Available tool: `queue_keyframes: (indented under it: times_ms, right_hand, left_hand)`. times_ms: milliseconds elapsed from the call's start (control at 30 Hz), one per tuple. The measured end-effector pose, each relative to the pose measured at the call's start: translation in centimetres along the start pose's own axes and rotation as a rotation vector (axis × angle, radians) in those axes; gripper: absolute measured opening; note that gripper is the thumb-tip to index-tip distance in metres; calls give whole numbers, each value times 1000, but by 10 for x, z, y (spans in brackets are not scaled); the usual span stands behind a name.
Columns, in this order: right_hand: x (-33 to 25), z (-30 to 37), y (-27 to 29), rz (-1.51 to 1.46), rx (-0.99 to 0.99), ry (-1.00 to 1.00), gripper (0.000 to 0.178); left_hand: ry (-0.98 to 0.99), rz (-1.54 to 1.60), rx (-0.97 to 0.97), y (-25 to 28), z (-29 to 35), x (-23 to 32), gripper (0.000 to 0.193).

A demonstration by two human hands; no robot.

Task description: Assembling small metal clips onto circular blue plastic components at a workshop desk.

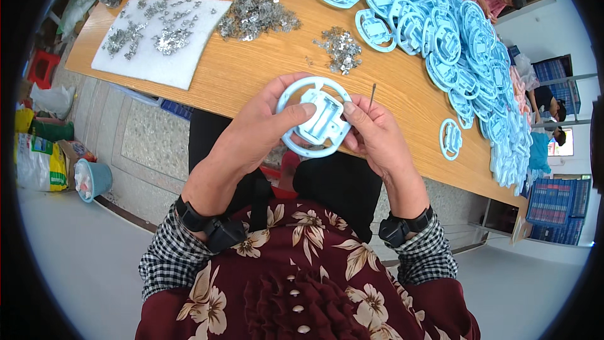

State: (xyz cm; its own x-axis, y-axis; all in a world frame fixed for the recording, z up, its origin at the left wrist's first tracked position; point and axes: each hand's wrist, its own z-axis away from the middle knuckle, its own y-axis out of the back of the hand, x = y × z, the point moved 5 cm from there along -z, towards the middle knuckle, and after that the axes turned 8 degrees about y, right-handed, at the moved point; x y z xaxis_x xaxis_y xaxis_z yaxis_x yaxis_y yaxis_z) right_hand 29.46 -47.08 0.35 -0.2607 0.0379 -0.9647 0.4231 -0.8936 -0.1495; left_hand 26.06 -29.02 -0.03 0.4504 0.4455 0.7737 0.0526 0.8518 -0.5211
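Above my lap, at the table's front edge, my left hand (261, 116) grips a light blue round plastic part (324, 116), shaped like a toy steering wheel with a battery-box recess in its middle. The left thumb presses on the recess's left side. At the wheel's right rim, my right hand (374, 129) is closed, its thumb against the rim. A thin dark rod, like a small screwdriver (373, 94), sticks up from the right fingers; most of it is hidden. Beyond the wheel lies a small heap of silvery metal pieces (340, 50).
A larger metal heap (259, 14) lies further left, beside a white foam sheet (160, 38) with more pieces. Many blue wheels (440, 38) are piled at the right; one single wheel (450, 139) lies near the front edge. A blue bucket (94, 181) stands on the floor. Other people sit at the far right.
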Motion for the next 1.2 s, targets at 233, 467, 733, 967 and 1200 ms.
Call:
queue_keyframes:
  times_ms: [233,467,733,967,1200]
  right_hand:
    - [-7,4,1,141,-29,-13,28]
    - [-20,5,-5,233,-67,71,31]
    - [-25,2,-8,226,-14,111,33]
    - [-22,0,0,185,79,256,22]
    - [-26,-2,-8,408,171,407,25]
  left_hand:
    - [-225,-649,49,-3,-6,19,48]
    - [-577,-1207,168,-22,1,27,42]
    - [-443,-1033,188,-13,-7,19,39]
    - [-19,3,-87,6,-11,7,53]
    - [-81,-80,26,16,-8,11,42]
